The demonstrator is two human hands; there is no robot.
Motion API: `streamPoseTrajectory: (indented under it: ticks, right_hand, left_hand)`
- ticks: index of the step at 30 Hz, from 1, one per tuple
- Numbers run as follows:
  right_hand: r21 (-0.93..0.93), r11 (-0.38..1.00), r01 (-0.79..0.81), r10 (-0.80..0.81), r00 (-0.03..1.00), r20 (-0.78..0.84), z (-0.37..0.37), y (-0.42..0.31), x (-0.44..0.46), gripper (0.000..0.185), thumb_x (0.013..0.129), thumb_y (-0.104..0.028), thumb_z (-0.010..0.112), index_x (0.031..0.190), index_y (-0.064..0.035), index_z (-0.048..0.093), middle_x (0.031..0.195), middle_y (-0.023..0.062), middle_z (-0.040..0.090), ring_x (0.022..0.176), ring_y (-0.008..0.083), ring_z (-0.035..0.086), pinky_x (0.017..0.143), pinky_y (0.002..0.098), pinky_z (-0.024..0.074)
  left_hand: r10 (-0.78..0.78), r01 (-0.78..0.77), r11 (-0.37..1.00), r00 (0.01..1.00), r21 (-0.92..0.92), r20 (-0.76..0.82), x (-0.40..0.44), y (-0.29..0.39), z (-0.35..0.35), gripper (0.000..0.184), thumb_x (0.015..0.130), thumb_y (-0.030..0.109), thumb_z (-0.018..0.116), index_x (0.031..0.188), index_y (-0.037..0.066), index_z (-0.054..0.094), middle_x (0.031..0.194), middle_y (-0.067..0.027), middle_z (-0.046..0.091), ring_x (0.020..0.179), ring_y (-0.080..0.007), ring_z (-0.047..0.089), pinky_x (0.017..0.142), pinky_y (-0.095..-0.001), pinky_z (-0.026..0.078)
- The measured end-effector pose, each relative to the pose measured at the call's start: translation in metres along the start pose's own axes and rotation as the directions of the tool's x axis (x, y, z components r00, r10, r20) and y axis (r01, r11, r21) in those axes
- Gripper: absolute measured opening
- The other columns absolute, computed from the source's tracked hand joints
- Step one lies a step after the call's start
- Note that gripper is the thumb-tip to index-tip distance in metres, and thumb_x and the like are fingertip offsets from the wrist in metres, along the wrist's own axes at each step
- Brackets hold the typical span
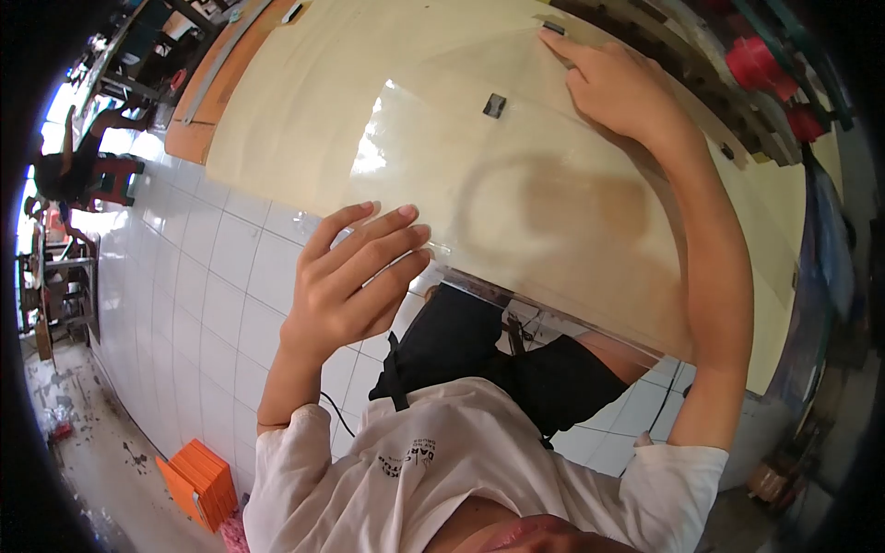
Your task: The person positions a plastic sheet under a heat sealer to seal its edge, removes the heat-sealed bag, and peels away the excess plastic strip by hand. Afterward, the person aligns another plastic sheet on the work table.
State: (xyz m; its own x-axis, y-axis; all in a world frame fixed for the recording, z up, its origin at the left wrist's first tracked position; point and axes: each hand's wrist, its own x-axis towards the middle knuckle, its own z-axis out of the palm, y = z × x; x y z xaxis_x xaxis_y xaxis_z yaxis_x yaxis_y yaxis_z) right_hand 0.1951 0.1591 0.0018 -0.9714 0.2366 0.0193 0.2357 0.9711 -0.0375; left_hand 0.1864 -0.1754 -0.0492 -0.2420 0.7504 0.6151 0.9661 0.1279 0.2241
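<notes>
A clear plastic sheet [433, 175] lies over the pale yellow tabletop [304, 83], its near edge reaching the table's front. My left hand [355, 276] is at that near edge with its fingers stretched out and slightly apart, holding nothing visible. At the far side, my right hand [622, 88] points with its index finger, the tip touching a small dark block [553, 28]. Its other fingers are loosely curled and partly hidden. A second small black block [494, 106] rests on the middle of the sheet.
A metal ruler [226, 64] lies on an orange-brown board [198, 138] at the left. Along the far right edge are a dark rail and red parts [761, 66]. Orange stacked pieces [198, 484] stand on the floor. Another person [78, 166] is at the far left.
</notes>
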Motion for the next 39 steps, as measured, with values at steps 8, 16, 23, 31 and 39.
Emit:
streamPoseTrajectory:
  ticks: [8,16,23,31,39]
  right_hand:
    - [-0.07,0.998,0.005,-0.005,1.0,0.001,0.002,0.0,0.001,0.062,0.092,-0.018,0.044,0.152,-0.0318,0.051,0.119,0.0196,0.069,0.112,0.0377,0.065,0.1,0.0498,0.0498]
    - [-0.039,0.999,0.014,-0.014,1.0,-0.012,0.004,0.002,0.003,0.062,0.091,-0.017,0.046,0.151,-0.0305,0.052,0.109,0.0221,0.071,0.105,0.0402,0.067,0.097,0.0505,0.0507]
    - [-0.06,0.998,0.013,-0.016,0.999,-0.049,0.006,0.004,0.0,0.061,0.091,-0.017,0.046,0.151,-0.0309,0.053,0.105,0.0244,0.07,0.101,0.0414,0.067,0.097,0.0516,0.0507]
    - [-0.067,0.998,-0.019,0.022,0.998,0.054,-0.006,-0.01,-0.003,0.062,0.093,-0.017,0.045,0.153,-0.0333,0.05,0.117,0.0224,0.069,0.114,0.0392,0.064,0.103,0.0512,0.0486]
    - [-0.025,0.999,0.03,-0.03,0.999,-0.023,0.001,0.0,0.002,0.062,0.091,-0.016,0.045,0.151,-0.0303,0.052,0.118,0.0203,0.07,0.109,0.0376,0.067,0.101,0.0486,0.0503]
  left_hand:
    - [0.002,-0.002,1.0,1.0,-0.017,0.006,-0.01,-0.007,0.002,0.012,0.082,0.009,0.079,0.094,0.012,0.076,0.114,-0.0083,0.076,0.114,-0.0284,0.072,0.1,-0.047,0.054]
    - [0.01,-0.01,1.0,1.0,-0.029,-0.003,-0.015,-0.01,0.006,0.017,0.083,0.026,0.082,0.097,0.017,0.081,0.116,-0.0067,0.075,0.117,-0.0273,0.07,0.101,-0.0468,0.053]
    - [-0.007,0.007,1.0,1.0,-0.023,0.025,-0.013,-0.009,0.004,0.02,0.082,0.027,0.082,0.099,0.018,0.082,0.115,-0.0054,0.075,0.116,-0.0278,0.07,0.101,-0.0468,0.053]
    - [-0.02,0.022,0.999,0.999,-0.045,0.037,-0.009,-0.008,0.002,0.022,0.079,0.026,0.084,0.1,0.017,0.082,0.114,-0.0058,0.075,0.115,-0.0281,0.071,0.1,-0.0471,0.053]
    - [-0.012,0.013,0.999,0.999,-0.033,0.037,-0.009,-0.009,0.002,0.023,0.079,0.025,0.084,0.1,0.017,0.082,0.112,-0.0067,0.076,0.115,-0.0283,0.071,0.101,-0.0471,0.053]
